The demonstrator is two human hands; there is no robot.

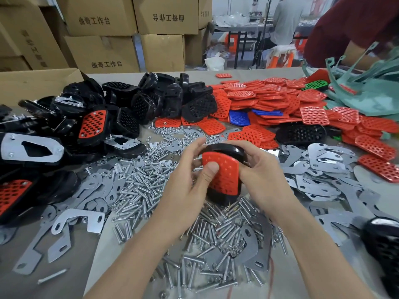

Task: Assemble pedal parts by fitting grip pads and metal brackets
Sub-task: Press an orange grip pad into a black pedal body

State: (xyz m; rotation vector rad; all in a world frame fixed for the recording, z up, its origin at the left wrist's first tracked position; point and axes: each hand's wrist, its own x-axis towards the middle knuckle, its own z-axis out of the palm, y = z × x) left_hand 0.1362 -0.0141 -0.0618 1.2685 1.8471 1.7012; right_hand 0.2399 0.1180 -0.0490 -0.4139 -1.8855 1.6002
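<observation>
Left: black pedals heaped, too many to count. Centre, over loose bolts on the surface: one pedal bearing one red pad. The left hand grip pinches its left edge, thumb on the pad. The right hand grip clasps its right side. Right: brackets; far right: spare pads, uncountable.

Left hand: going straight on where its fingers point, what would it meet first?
The left hand holds the pedal; beyond it, probably the red pads, though depth is unclear.
</observation>
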